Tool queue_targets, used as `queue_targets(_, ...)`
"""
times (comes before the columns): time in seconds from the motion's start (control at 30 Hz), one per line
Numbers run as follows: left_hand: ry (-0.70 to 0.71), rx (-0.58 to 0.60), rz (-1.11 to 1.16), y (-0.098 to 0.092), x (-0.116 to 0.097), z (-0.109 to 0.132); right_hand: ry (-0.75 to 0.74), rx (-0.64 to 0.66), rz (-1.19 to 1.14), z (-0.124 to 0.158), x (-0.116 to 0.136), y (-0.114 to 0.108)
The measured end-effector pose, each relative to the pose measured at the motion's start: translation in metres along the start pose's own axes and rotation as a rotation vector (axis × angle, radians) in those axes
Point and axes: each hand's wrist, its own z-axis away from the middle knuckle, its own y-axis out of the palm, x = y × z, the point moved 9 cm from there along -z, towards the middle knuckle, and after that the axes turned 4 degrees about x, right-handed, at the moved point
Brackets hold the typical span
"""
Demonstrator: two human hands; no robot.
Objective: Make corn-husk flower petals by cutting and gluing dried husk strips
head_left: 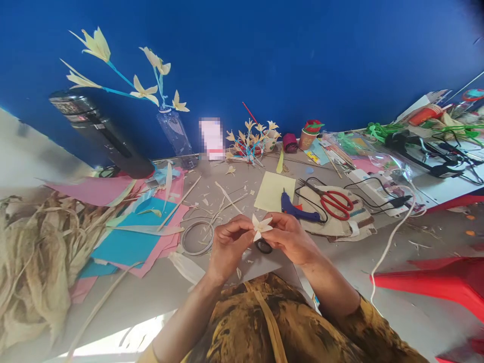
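A small cream flower with pointed petals, made of husk-like material, is held between my two hands above the table. My left hand pinches it from the left side. From the right, my right hand has fingers closed on its petals. Below the flower, a dark ring-shaped object lies partly hidden. A blue glue gun rests just beyond my right hand, beside red-handled scissors on a folded cloth. Left of my hands lies a grey ring, perhaps a roll of tape or wire.
Dried husks heap at the left, beside blue paper and pink sheets. A plastic bottle holds similar flowers near a black cylinder. A white power strip with cords sits at right, above a red stool.
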Motion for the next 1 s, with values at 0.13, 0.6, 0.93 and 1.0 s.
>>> queue_targets(0.13,0.093,0.017,-0.105,0.002,-0.014,0.002,0.018,-0.003,0.016,0.002,0.0,-0.001)
queue_targets(0.6,-0.163,-0.07,0.293,-0.002,0.023,-0.001,-0.024,-0.021,-0.138,-0.004,-0.001,-0.001)
queue_targets(0.93,-0.176,-0.119,0.271,-0.007,0.025,0.005,-0.097,-0.149,0.106,-0.002,-0.004,-0.001)
queue_targets(1.0,-0.168,-0.145,0.168,-0.013,0.022,0.007,-0.119,-0.184,0.108,-0.002,0.0,-0.002)
